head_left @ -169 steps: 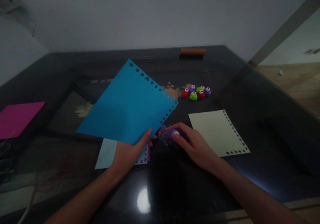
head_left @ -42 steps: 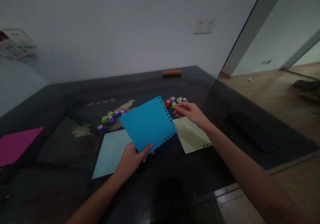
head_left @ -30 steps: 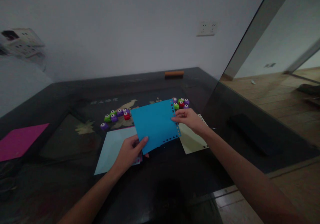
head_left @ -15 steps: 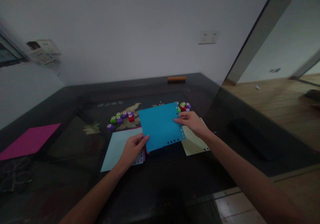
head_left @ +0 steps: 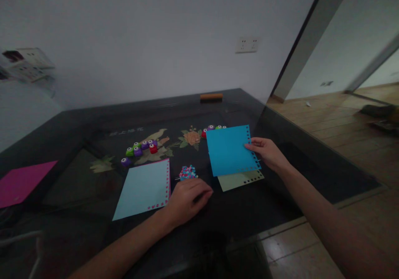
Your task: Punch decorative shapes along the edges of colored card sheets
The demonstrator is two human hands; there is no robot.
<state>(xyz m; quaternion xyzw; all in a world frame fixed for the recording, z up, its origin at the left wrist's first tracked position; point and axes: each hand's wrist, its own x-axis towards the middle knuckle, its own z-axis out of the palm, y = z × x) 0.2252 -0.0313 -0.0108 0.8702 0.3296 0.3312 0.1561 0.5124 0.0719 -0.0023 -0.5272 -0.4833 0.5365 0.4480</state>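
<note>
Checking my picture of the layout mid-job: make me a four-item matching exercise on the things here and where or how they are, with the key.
1. bright blue sheet
2. pale blue sheet
3. paper scraps
4. brown roll

A. near the far edge of the table
B. heaped just beyond the left hand
C. held in the right hand
D. lying flat, pink showing through its punched holes

Pairs: 1-C, 2-D, 3-B, 4-A
</note>
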